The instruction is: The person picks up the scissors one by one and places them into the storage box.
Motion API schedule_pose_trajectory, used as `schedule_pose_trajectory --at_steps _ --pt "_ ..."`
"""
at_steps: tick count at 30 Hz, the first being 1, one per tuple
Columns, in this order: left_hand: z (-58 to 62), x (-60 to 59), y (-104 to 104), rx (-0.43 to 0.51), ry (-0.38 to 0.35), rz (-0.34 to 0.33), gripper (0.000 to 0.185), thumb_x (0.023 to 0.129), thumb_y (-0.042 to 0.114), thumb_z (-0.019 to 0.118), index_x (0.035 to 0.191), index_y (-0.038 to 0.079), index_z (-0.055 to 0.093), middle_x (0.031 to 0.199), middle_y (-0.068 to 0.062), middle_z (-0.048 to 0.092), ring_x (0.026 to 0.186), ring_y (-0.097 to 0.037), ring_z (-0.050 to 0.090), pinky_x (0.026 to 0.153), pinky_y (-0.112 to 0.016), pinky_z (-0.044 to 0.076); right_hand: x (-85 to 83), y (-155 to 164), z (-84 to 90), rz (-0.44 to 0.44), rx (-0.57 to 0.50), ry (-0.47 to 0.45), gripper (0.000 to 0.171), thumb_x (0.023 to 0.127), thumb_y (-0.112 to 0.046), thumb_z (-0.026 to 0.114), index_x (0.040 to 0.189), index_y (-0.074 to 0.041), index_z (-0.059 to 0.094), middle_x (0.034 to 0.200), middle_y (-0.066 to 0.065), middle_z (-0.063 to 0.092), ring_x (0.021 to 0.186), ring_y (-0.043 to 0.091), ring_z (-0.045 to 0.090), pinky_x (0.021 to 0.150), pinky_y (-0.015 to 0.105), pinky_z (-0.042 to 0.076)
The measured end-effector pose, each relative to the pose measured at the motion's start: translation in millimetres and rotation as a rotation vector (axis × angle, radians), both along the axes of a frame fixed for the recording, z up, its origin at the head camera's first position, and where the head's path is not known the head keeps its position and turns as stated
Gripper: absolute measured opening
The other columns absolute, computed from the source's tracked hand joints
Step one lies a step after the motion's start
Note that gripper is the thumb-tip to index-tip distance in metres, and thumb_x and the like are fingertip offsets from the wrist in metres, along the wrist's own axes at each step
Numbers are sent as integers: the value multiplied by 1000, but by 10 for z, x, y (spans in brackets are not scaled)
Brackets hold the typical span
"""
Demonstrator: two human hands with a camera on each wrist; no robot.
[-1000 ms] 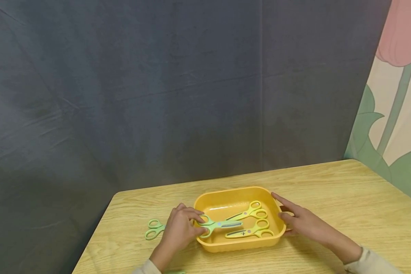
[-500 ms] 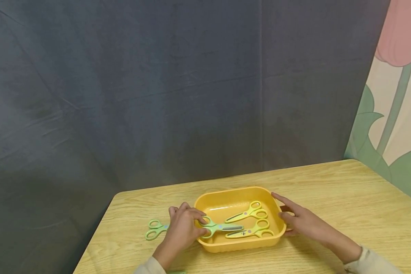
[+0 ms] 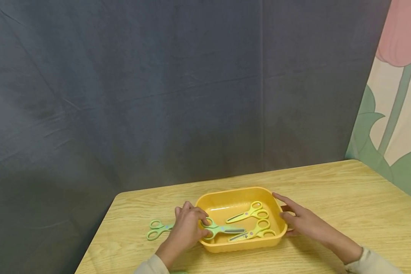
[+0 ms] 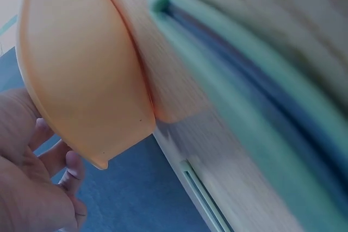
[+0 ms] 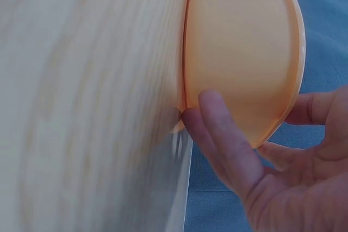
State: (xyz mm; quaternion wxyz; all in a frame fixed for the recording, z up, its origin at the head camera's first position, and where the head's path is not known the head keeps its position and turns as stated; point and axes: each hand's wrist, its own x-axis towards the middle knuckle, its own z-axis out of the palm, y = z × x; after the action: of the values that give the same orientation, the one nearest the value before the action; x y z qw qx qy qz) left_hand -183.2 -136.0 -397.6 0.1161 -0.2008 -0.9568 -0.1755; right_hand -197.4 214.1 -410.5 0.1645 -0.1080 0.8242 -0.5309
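Head view: one wood-grain table (image 3: 332, 190), bearing all that follows.

One yellow tray (image 3: 243, 246), rounded corners, flat on the table. Probably light, stiff plastic, smooth enough to slide if pushed; best held by the rim at an end.

One right hand (image 3: 303, 220), thumb and fingers gripping the tray's right end, with fingertips against the outer wall.

One left hand (image 3: 190, 226), at the tray's left end, thumb and fingers pinching the item below by its handle loops.

One pair of green scissors (image 3: 222, 229), in the tray's left part, blades pointing right towards the near yellow pair; contact between them cannot be told. Likely light and rigid, not fragile; the pivot may let the blades swing if only one loop is held. Both loops, or the pivot, give the surest hold.

Two pairs of yellow scissors (image 3: 258, 230), in the tray's right part, loops to the right; likely similar in handling.

One second green pair (image 3: 155, 229), on the table left of the tray, partly hidden by the left hand.
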Motion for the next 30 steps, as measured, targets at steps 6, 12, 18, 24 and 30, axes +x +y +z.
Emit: schedule_pose_trajectory --at_steps 6,12,18,24,30 --pt "4 -4 12 8 -20 -7 23 61 32 92 77 23 78 96 10 77 84 -3 44 76 -31 22 -2 -3 -2 -2 1 -2 65 104 -23 51 160 -18 18 150 41 29 111 33 66 76 42 62" --pt "11 -1 16 -2 -17 -3 26 60 34 92 79 23 78 87 14 76 80 -2 41 76 -32 20 -5 -6 17 -3 1 1 65 105 -21 49 161 -16 15 149 41 30 110 33 67 76 42 62" --pt "14 -3 21 -26 -26 15 24 60 37 91 77 26 78 80 19 74 77 -2 38 76 -34 19 -4 4 16 5 3 0 66 104 -22 50 161 -16 15 149 42 30 108 33 68 75 41 62" --pt "24 -5 26 -40 -50 28 21 61 39 91 72 29 77 80 18 73 76 -3 37 75 -35 19 -7 7 2 -2 9 -4 66 103 -23 52 160 -19 18 149 41 30 107 31 68 75 41 62" --pt "43 -19 25 -50 -117 64 20 61 43 90 69 31 77 75 20 70 74 -5 35 74 -35 19 -16 12 -9 5 1 -7 66 104 -23 51 160 -19 17 149 41 30 107 31 68 76 42 62"
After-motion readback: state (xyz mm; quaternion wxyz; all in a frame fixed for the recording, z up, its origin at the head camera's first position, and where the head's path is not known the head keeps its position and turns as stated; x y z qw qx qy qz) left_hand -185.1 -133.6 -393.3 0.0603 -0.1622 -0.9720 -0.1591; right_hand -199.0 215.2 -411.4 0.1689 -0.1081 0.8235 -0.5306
